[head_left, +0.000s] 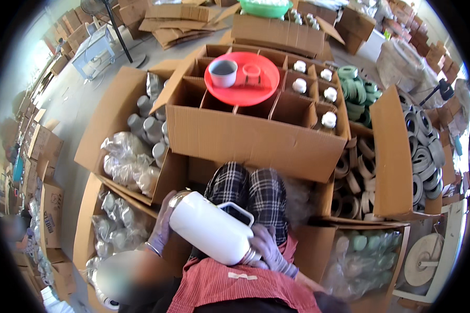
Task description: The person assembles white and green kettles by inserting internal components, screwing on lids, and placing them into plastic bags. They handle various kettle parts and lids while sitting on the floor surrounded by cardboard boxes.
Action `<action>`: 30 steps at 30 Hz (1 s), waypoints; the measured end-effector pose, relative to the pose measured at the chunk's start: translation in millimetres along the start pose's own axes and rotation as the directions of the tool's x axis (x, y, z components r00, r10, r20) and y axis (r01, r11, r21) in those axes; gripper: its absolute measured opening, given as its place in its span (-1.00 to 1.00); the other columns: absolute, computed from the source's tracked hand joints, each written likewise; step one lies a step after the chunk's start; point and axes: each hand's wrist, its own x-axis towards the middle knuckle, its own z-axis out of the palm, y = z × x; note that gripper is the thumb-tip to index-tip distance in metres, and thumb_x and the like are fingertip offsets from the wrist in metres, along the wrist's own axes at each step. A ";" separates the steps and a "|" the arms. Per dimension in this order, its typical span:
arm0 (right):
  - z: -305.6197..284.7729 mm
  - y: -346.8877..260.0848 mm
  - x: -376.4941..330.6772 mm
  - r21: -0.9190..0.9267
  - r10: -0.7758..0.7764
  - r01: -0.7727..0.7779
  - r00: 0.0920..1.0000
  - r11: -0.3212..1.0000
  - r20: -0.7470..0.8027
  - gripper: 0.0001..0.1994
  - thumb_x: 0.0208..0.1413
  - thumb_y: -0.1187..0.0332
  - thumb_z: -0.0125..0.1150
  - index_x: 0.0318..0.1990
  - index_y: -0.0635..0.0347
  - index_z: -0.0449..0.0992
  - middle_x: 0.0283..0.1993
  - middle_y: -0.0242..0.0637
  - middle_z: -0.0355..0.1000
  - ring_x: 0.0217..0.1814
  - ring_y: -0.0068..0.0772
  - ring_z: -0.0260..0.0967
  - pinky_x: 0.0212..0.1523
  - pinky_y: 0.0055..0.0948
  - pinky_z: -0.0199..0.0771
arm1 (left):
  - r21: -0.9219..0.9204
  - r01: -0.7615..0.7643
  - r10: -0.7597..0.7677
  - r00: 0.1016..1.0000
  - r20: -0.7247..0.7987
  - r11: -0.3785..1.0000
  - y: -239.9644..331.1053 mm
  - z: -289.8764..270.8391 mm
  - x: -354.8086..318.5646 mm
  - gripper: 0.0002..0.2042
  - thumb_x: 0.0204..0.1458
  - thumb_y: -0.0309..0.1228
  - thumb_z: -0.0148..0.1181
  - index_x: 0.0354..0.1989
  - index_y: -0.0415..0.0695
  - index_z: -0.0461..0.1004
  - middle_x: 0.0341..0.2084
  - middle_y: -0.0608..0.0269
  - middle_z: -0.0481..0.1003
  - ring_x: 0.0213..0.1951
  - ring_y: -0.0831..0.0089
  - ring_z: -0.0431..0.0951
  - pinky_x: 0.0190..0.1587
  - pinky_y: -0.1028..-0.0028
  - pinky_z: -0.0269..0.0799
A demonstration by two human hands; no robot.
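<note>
Cardboard, mostly open-topped: divided box before the knees, white-capped bottles upright in compartments along its right side. Red tray across the dividers, bearing one cup, pale outside and grey within, plus one small red piece just beside it. Upper-left box: grey cups, some under crumpled clear plastic. Lower-left box: round pieces in clear plastic, details blurred. Right side: brownish rings heaped in one box, grey rings in the next, a flap standing between; green rings stacked farther back, their container mostly hidden. Lower-right box: pale green round pieces under clear plastic. Far box: capped bottles, with a green basin of white contents at its top.

Flask: white, smooth, cylindrical, with a white loop handle on its upper side; metallic at both ends, narrower at the right. Held over the lap, slanting down to the right, near the red-striped apron. Left hand, grey-gloved, grasping the flask's left end; right hand, likewise gloved, grasping near the narrower end
</note>
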 end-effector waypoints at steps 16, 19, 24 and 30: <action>-38.9 -28.3 203.2 0.338 -0.217 0.148 0.960 0.930 0.178 -0.17 -0.14 0.20 0.49 0.30 0.28 0.22 0.22 -0.04 0.29 0.28 -0.06 0.26 0.29 -0.22 0.21 | 0.522 -0.612 0.233 0.752 0.617 0.595 130.8 100.8 18.2 -0.35 -0.30 -0.30 0.50 0.06 -0.13 0.42 -0.10 0.09 0.53 0.02 0.29 0.53 0.08 0.34 0.43; -39.0 -38.7 207.7 0.390 -0.210 0.129 0.962 0.912 0.174 -0.19 -0.14 0.19 0.49 0.27 0.27 0.24 0.18 -0.05 0.31 0.24 -0.09 0.29 0.26 -0.23 0.23 | 0.131 -0.242 0.130 0.818 0.561 0.961 83.2 84.6 19.2 -0.20 -0.21 -0.29 0.50 0.26 -0.13 0.20 0.16 0.10 0.34 0.20 0.28 0.36 0.25 0.31 0.26; -47.4 -47.2 207.3 0.219 -0.042 0.050 0.998 0.974 -0.045 -0.09 -0.18 0.16 0.55 0.35 0.24 0.20 0.15 -0.10 0.24 0.21 -0.08 0.24 0.25 -0.25 0.24 | 0.269 -0.384 0.227 0.852 0.472 0.883 62.3 87.3 25.0 -0.05 -0.12 -0.25 0.47 0.42 -0.13 -0.01 0.35 0.11 0.16 0.36 0.30 0.19 0.40 0.34 0.07; -51.4 -66.1 217.5 0.182 0.035 0.008 0.971 0.983 -0.235 -0.23 -0.17 0.17 0.52 0.23 0.22 0.34 0.09 -0.09 0.31 0.13 -0.12 0.35 0.17 -0.28 0.34 | 0.221 -0.436 0.381 0.890 0.252 0.872 74.3 109.3 18.2 -0.19 -0.16 -0.23 0.45 0.28 -0.15 0.14 0.18 0.09 0.29 0.21 0.26 0.32 0.27 0.32 0.22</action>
